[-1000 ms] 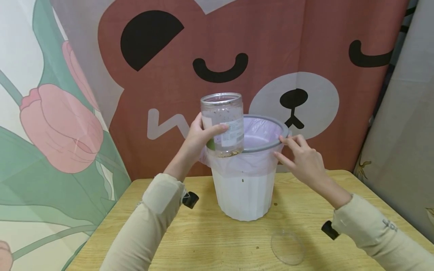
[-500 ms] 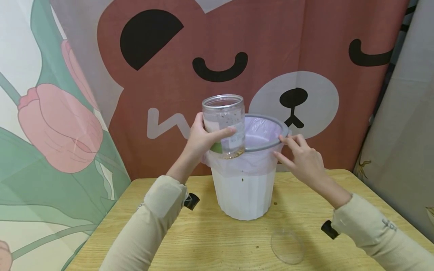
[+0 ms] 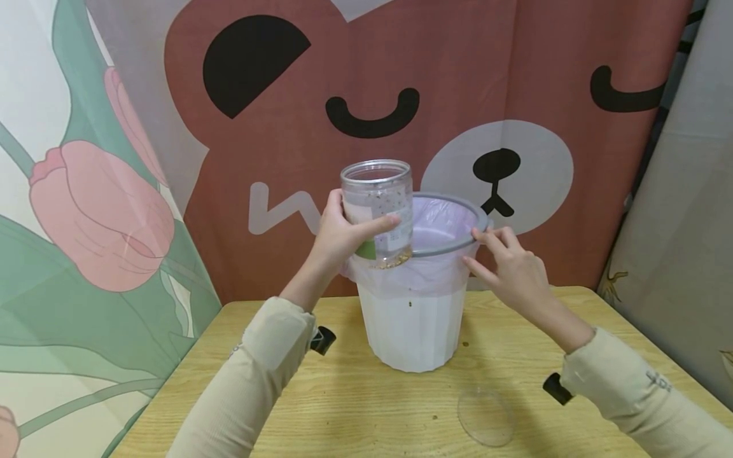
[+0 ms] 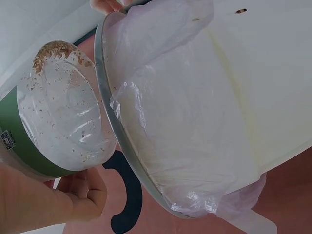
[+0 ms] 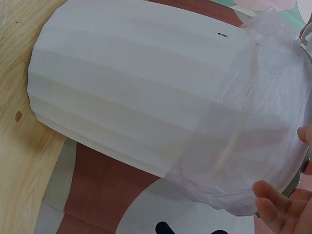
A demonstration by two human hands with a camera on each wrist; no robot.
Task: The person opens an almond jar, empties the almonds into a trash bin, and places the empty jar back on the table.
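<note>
My left hand (image 3: 338,238) grips a clear open plastic jar (image 3: 378,210) with a green and white label, upright beside the left rim of a white bin (image 3: 413,327). A little brown residue lies in the jar's bottom (image 4: 61,105). The bin has a grey rim ring (image 3: 458,242) and a pale purple bag liner (image 5: 253,141). My right hand (image 3: 506,267) touches the bin's right rim with its fingers (image 5: 275,207) on the liner. The bin stands on a wooden table (image 3: 343,407).
A clear round lid (image 3: 485,416) lies on the table in front of the bin, to the right. Cartoon bear and tulip curtains (image 3: 401,114) hang close behind the table. Beige sleeves cover both arms.
The jar has shifted slightly right and a little lower against the bin's rim. My right hand stays on the rim.
</note>
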